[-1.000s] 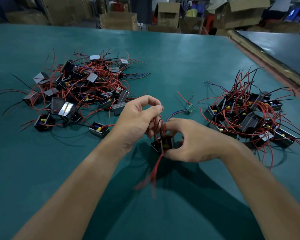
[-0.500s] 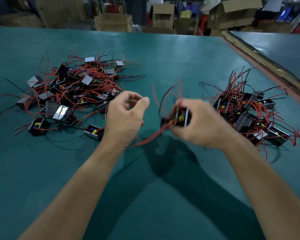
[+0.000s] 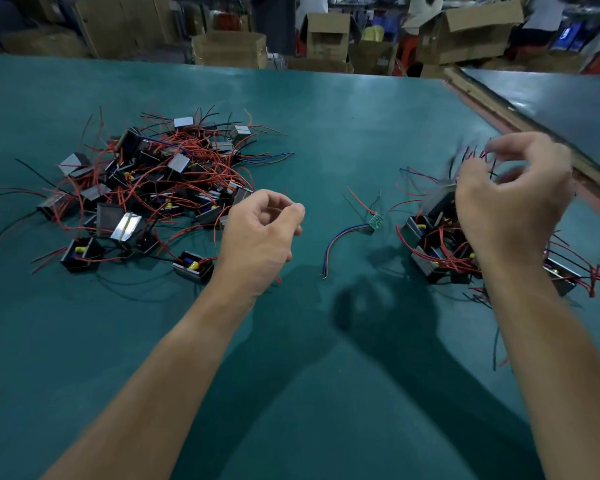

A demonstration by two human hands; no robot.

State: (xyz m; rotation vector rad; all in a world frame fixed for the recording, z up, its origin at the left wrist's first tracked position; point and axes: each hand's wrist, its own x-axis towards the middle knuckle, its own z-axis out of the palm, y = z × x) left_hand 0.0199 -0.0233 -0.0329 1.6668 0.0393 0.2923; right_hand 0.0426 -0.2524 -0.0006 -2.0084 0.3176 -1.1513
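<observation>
Green tabletop, with cardboard boxes crowding the room beyond its far edge.
The blurred right hand hovers over the wired modules near the right edge, its grip unreadable; the left hand is loosely curled and empty.

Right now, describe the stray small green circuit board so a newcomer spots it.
On the teal table, find the gap between the large left heap of black red-wired modules and the smaller right heap. The small green circuit board lies there alone, a bare flat board with no black housing.
</observation>
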